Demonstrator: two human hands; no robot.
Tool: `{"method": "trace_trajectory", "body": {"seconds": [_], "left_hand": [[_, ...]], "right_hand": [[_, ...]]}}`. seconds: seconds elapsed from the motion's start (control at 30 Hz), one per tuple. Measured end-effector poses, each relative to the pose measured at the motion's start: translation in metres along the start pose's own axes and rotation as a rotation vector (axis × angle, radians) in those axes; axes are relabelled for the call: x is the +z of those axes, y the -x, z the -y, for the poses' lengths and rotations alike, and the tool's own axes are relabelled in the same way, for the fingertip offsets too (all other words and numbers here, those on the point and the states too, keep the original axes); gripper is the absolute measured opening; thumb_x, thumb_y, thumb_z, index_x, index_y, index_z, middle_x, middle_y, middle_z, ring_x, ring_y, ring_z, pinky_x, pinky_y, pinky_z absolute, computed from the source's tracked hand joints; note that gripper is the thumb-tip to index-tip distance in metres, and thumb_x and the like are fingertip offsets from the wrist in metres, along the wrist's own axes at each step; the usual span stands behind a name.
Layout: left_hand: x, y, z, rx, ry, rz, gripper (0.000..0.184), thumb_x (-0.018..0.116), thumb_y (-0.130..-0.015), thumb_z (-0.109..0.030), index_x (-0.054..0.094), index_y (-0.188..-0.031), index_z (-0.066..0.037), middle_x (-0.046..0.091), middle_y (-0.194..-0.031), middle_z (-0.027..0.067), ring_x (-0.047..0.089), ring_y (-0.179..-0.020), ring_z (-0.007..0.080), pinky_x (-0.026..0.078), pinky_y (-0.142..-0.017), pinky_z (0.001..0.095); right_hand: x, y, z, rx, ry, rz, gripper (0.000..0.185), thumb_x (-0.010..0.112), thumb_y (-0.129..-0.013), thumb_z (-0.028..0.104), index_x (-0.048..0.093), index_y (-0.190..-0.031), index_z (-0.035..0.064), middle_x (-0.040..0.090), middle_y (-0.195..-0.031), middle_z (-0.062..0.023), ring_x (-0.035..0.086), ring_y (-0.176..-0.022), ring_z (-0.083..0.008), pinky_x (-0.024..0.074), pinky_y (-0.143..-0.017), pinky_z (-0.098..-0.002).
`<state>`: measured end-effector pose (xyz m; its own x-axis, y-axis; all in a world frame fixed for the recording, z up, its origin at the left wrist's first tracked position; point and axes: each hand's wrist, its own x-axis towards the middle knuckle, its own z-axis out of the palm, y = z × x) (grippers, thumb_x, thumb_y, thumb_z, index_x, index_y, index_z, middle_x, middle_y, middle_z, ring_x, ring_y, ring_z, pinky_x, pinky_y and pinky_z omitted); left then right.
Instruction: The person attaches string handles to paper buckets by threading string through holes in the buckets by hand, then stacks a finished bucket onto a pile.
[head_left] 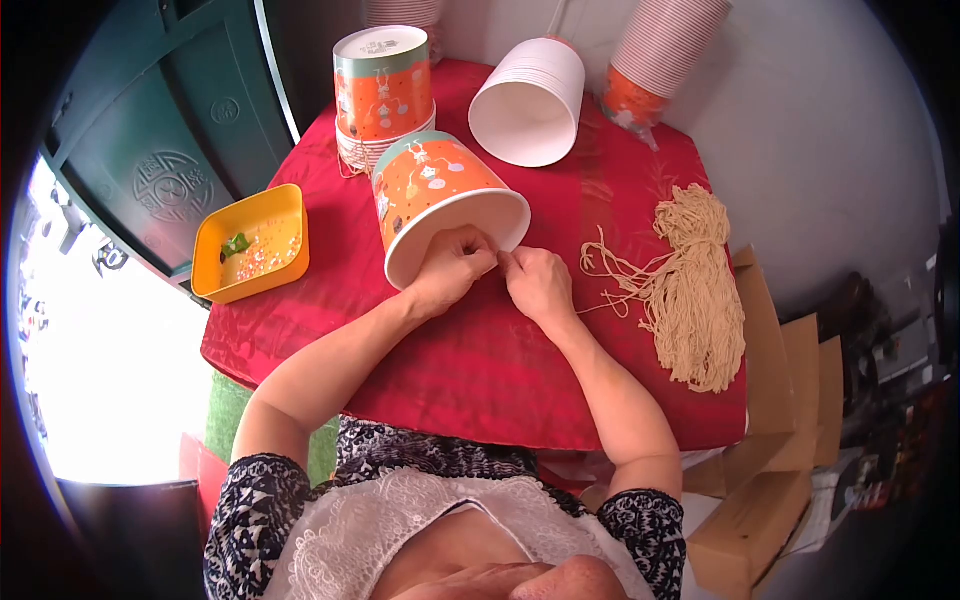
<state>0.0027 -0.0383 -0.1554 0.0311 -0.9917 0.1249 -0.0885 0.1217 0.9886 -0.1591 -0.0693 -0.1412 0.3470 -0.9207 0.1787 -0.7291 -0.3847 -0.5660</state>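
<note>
A large orange paper bucket (440, 180) with a green band and white cartoon figures lies tilted, its white open mouth facing me. My left hand (455, 265) is at the lower part of that mouth, fingers pinched together. Close beside it, just outside the rim's right side, my right hand (538, 285) is closed with thumb and fingers pressed together. The fingertips of both hands nearly meet; what they pinch is too small to make out. A bundle of beige cotton string (695, 300) lies to the right, with loose strands trailing towards my right wrist.
A yellow tray (250, 285) with small colourful bits stands left on the red tablecloth (450, 390). Behind are stacked orange buckets (383, 100), a stack of white buckets (530, 105) on its side and a wrapped stack (665, 60). Cardboard boxes (760, 510) stand right of the table.
</note>
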Motion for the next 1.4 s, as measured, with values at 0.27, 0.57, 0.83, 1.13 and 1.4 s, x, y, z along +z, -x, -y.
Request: {"method": "trace_trajectory", "body": {"seconds": [0.27, 0.57, 0.83, 1.13, 1.4], "left_hand": [[0.000, -0.005, -0.008, -0.162, 0.104, 0.037, 0.015, 0.059, -0.091, -0.012, 0.060, -0.082, 0.000, 0.054, -0.065, 0.0041, 0.046, -0.050, 0.0094, 0.035, -0.042, 0.0250], [0.000, -0.007, -0.009, -0.053, -0.192, 0.162, 0.011, 0.061, -0.089, -0.006, 0.062, -0.087, 0.005, 0.061, -0.075, 0.0084, 0.060, -0.059, 0.0127, 0.051, -0.049, 0.0255], [0.000, -0.006, -0.008, 0.124, -0.392, 0.195, 0.012, 0.067, -0.078, -0.001, 0.068, -0.088, 0.005, 0.069, -0.079, 0.0154, 0.067, -0.071, 0.0230, 0.055, -0.064, 0.0357], [0.007, -0.005, -0.001, 0.275, -0.562, 0.085, 0.010, 0.071, -0.077, -0.005, 0.069, -0.084, 0.003, 0.070, -0.082, 0.0187, 0.068, -0.077, 0.0326, 0.054, -0.071, 0.0407], [0.006, -0.005, -0.003, 0.193, -0.517, 0.111, 0.011, 0.070, -0.085, -0.008, 0.067, -0.089, 0.002, 0.067, -0.077, 0.0115, 0.064, -0.067, 0.0195, 0.051, -0.061, 0.0342]], "right_hand": [[0.000, 0.001, 0.002, 0.002, 0.034, 0.031, 0.032, 0.057, -0.093, 0.028, 0.069, -0.081, 0.0009, 0.066, -0.076, -0.0239, 0.065, -0.076, -0.0433, 0.0502, -0.070, -0.0523], [-0.001, 0.014, -0.012, -0.082, -0.353, 0.030, 0.016, 0.060, -0.091, 0.010, 0.067, -0.087, -0.0034, 0.065, -0.070, -0.0135, 0.061, -0.065, -0.0145, 0.0478, -0.061, -0.0328], [-0.001, 0.010, -0.008, -0.116, -0.510, -0.090, 0.022, 0.058, -0.091, 0.010, 0.060, -0.076, -0.0062, 0.054, -0.060, -0.0185, 0.054, -0.054, -0.0159, 0.0439, -0.053, -0.0380], [-0.008, 0.011, -0.004, -0.111, -0.344, -0.023, 0.013, 0.059, -0.090, 0.007, 0.063, -0.081, -0.0020, 0.064, -0.072, -0.0167, 0.060, -0.063, -0.0284, 0.0463, -0.058, -0.0389], [-0.144, 0.053, 0.064, -0.745, -0.433, -0.901, 0.025, 0.056, -0.090, 0.001, 0.061, -0.112, -0.0082, 0.064, -0.111, -0.0181, 0.059, -0.106, -0.0252, 0.0466, -0.095, -0.0388]]}}
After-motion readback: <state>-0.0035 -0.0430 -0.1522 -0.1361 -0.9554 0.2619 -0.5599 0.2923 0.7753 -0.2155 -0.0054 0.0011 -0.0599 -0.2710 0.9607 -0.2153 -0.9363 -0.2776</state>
